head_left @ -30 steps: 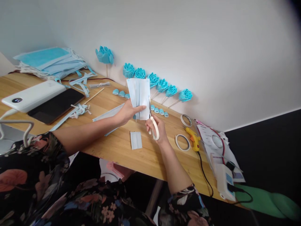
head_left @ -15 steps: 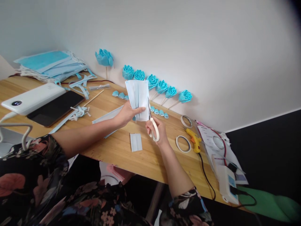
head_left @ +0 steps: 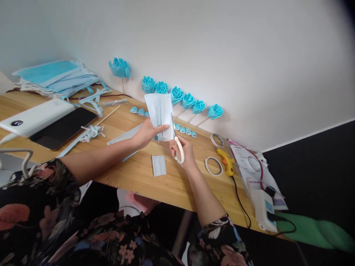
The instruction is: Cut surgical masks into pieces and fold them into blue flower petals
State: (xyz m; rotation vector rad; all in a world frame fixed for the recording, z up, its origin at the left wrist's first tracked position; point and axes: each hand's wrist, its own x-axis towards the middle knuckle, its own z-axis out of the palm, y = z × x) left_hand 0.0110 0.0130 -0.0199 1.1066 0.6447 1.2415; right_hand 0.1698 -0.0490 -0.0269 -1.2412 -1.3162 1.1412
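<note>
My left hand [head_left: 148, 133] grips a pale blue, pleated piece of face mask [head_left: 163, 109] by its lower left part, thumb on top, and holds it up over the table. My right hand [head_left: 185, 149] is closed around the white handles of a pair of scissors [head_left: 179, 149]. The blades point up along the right edge of the mask piece; whether they bite into it I cannot tell. Below the hands a small pale blue square [head_left: 159, 165] lies flat on the wood. Longer pale strips [head_left: 124, 135] lie under my left forearm.
Blue fabric roses on sticks [head_left: 188, 100] lean against the wall, with small folded blue pieces [head_left: 182, 129] before them. Stacked masks [head_left: 55, 75], a power bank [head_left: 39, 116] and a phone [head_left: 63, 127] lie left. Tape rolls [head_left: 213, 173], a yellow glue gun [head_left: 227, 162] and a power strip [head_left: 264, 214] are right.
The scissors' handles look closer together than before. The whole view has shifted slightly, and both hands keep their hold on the mask piece and scissors.
</note>
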